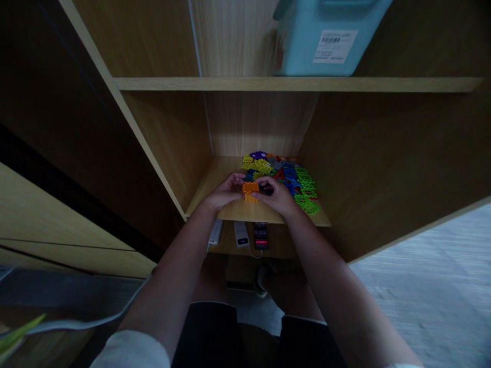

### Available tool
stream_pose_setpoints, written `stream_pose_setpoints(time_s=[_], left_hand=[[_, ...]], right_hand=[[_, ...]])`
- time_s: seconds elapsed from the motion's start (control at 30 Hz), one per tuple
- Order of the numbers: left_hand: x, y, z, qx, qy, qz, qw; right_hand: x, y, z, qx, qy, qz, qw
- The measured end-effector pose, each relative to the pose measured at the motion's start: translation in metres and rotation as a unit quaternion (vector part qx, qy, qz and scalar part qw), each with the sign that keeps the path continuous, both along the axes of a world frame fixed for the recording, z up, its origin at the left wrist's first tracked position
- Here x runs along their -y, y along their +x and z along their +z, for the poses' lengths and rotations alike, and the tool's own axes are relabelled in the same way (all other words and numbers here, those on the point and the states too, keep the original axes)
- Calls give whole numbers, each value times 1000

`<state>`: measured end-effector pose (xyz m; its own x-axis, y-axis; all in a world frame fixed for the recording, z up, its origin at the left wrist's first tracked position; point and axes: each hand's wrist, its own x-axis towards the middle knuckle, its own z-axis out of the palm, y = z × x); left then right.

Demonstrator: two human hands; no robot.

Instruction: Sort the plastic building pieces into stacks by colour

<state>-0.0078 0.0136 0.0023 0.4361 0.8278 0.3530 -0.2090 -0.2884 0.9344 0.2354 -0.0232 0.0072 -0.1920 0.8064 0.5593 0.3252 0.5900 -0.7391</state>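
Between my two hands is a small block of orange interlocking plastic pieces (250,191) with notched edges, held just above the shelf board. My left hand (227,192) grips its left side, thumb in front and fingers behind. On the right side, my right hand (276,195) holds it with the thumb low at the front. Dark blue pieces (250,176) show just behind the block; whether they are joined to it I cannot tell. Close behind and right of my hands lies a pile of loose pieces: yellow (262,165), blue (291,175) and green (307,189), with some red and purple.
A light blue bin (299,48) with a label stands on the upper shelf (230,84). Wooden side walls close in the compartment left and right. Below the shelf board (207,186) lie a white power bank (241,234) with a cable and a lit phone (261,236).
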Motion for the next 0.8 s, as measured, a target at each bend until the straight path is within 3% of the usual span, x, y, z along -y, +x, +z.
stream_pose_setpoints(time_s=[0.8], left_hand=[[2, 1, 0, -23, 4, 17, 1000]], right_hand=[[0, 3, 4, -16, 8, -14, 1000]])
